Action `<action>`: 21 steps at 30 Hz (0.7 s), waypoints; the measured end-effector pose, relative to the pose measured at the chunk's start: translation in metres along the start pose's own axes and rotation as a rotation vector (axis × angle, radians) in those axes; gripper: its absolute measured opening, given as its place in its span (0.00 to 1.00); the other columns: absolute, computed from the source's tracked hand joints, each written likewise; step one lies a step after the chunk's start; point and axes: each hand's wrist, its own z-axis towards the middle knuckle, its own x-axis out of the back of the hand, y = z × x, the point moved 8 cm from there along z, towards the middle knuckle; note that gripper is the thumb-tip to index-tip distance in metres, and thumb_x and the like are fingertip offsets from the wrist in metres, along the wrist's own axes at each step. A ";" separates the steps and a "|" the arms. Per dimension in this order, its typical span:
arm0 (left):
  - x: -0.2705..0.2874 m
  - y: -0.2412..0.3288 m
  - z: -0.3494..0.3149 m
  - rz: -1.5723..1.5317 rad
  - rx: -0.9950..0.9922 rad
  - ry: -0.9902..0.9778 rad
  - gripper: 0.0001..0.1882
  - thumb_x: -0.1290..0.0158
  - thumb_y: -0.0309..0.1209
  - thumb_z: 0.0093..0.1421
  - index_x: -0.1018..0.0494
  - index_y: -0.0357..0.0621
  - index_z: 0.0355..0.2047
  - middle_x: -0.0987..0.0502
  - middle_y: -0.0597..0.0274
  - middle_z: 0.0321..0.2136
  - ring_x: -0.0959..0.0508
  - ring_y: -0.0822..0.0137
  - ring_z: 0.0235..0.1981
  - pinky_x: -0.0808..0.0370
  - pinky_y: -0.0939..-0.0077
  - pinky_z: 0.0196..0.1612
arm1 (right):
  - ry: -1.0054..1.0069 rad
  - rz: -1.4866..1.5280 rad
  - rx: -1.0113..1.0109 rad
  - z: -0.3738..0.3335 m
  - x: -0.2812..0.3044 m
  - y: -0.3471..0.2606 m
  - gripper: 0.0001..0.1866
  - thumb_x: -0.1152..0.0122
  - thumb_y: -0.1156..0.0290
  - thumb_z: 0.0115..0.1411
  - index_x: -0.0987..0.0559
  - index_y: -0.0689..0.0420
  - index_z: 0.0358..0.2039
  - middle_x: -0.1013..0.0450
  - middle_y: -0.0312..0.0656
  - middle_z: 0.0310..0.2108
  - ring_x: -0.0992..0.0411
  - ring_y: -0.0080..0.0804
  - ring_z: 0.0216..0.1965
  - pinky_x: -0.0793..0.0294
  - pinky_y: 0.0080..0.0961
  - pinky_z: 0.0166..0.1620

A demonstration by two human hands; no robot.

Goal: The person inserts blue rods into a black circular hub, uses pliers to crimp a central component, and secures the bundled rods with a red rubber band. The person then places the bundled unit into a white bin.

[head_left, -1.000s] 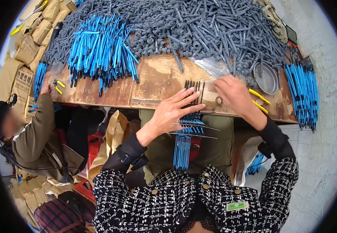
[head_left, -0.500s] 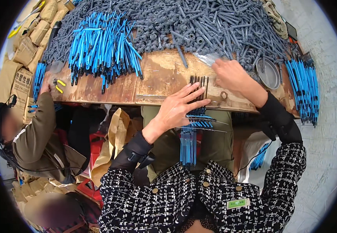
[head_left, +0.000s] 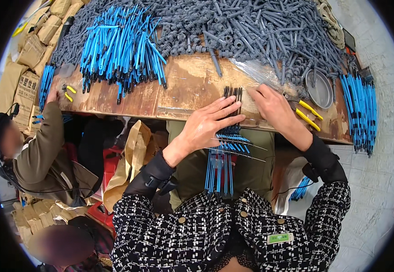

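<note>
My left hand (head_left: 204, 122) lies with its fingers stretched out over a row of thin blue sticks (head_left: 219, 170) with black ends. The black tips (head_left: 233, 93) rest on the table past my fingers, and the blue lengths hang over the front edge toward my lap. A few thin dark rods (head_left: 244, 154) cross the blue sticks beside my thumb. To the right, my right hand (head_left: 274, 108) is bent low over the table with its fingers curled together; what they pinch, if anything, is hidden. Clear plastic strips (head_left: 256, 72) lie just beyond it. Yellow-handled pliers (head_left: 309, 115) lie beside my right wrist.
Grey plastic fittings (head_left: 251, 31) are heaped across the back of the wooden table (head_left: 183, 81). A blue stick pile (head_left: 119, 54) lies left, another bundle (head_left: 360, 113) at the right edge. A round metal dish (head_left: 319, 90) stands right. A co-worker's arm (head_left: 47, 127) reaches in at left, near small pliers (head_left: 69, 93).
My right hand has come back from the clear strips toward me, uncovering the yellow-handled pliers and covering a small ring on the table. My left hand stays on the sticks.
</note>
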 end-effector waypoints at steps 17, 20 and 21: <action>0.000 0.000 -0.001 0.035 0.007 -0.006 0.36 0.55 0.48 0.49 0.30 0.53 0.60 0.35 0.59 0.65 0.38 0.56 0.67 0.40 0.60 0.69 | -0.021 -0.093 0.058 0.006 -0.002 -0.011 0.19 0.46 0.79 0.52 0.28 0.61 0.48 0.33 0.44 0.35 0.26 0.41 0.40 0.22 0.33 0.35; 0.001 0.003 0.001 0.005 0.001 0.010 0.37 0.55 0.48 0.49 0.31 0.53 0.61 0.36 0.58 0.65 0.39 0.56 0.67 0.40 0.60 0.69 | 0.003 -0.074 0.126 0.006 0.004 -0.007 0.20 0.46 0.79 0.52 0.27 0.61 0.48 0.32 0.44 0.36 0.27 0.39 0.42 0.22 0.32 0.38; 0.001 0.002 0.001 0.008 0.022 0.000 0.42 0.44 0.36 0.39 0.32 0.55 0.61 0.36 0.60 0.65 0.39 0.57 0.67 0.40 0.62 0.69 | 0.011 -0.049 0.136 0.007 0.006 -0.005 0.20 0.46 0.78 0.52 0.27 0.61 0.48 0.32 0.43 0.37 0.27 0.40 0.43 0.22 0.32 0.39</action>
